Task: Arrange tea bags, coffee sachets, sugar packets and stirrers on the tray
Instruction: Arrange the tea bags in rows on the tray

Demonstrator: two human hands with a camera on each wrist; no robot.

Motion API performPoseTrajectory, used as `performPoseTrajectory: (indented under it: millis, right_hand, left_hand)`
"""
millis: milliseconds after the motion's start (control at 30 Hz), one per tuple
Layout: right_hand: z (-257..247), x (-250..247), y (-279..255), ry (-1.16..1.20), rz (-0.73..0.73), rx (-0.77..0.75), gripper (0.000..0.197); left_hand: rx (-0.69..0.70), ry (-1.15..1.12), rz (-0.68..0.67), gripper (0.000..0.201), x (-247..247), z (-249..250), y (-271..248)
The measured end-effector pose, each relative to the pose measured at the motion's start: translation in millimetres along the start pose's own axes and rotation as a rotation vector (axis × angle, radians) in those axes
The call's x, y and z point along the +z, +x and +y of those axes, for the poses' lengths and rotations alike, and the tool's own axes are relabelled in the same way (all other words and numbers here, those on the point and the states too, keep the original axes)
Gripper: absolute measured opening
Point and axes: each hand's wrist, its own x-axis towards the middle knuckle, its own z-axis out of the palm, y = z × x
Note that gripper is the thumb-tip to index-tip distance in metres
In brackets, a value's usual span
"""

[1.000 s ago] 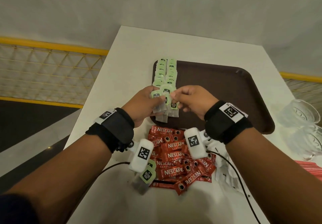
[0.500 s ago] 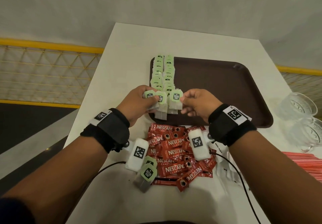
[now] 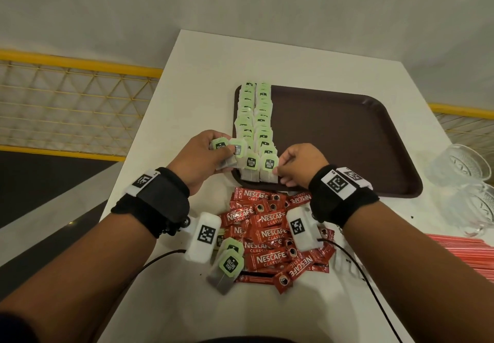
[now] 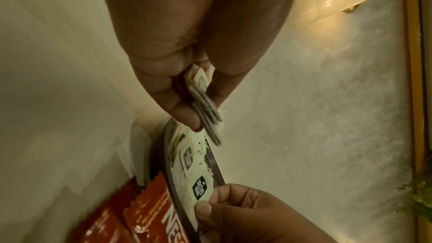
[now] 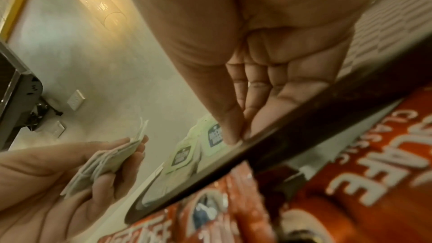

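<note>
A brown tray (image 3: 347, 142) carries two columns of green-tagged tea bags (image 3: 255, 118) along its left side. My left hand (image 3: 224, 155) hovers at the tray's near left corner and grips a small stack of tea bags (image 3: 227, 153), seen edge-on in the left wrist view (image 4: 208, 114). My right hand (image 3: 278, 171) pinches one tea bag (image 3: 268, 166) lying at the near end of the right column; its thumb sits on the same bag (image 4: 198, 189) by the tray rim. Red coffee sachets (image 3: 267, 233) are heaped on the table below the tray.
Two loose tea bags (image 3: 227, 262) lie beside the sachet heap. Red stirrers (image 3: 467, 252) lie at the right edge, with glass cups (image 3: 459, 166) behind them. The white table (image 3: 192, 75) ends at the left beside a yellow railing.
My right hand drew one tea bag from the left hand's stack and lowered it onto the near end of the tray's right column. The left hand shifted slightly left with its stack.
</note>
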Motion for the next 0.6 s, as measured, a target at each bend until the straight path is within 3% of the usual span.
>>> performPoseTrajectory:
  millis: [333,600]
  right_hand:
    - [-11,-1,13,-0.054,0.021,0.046,0.011]
    - [-5,-4,12,-0.062,0.046,-0.004,0.014]
  left_hand:
    - [-0.041,-0.002,0.000,0.023,-1,3,-1]
    - [-0.063,-0.017,-0.028,0.025,7,6,0]
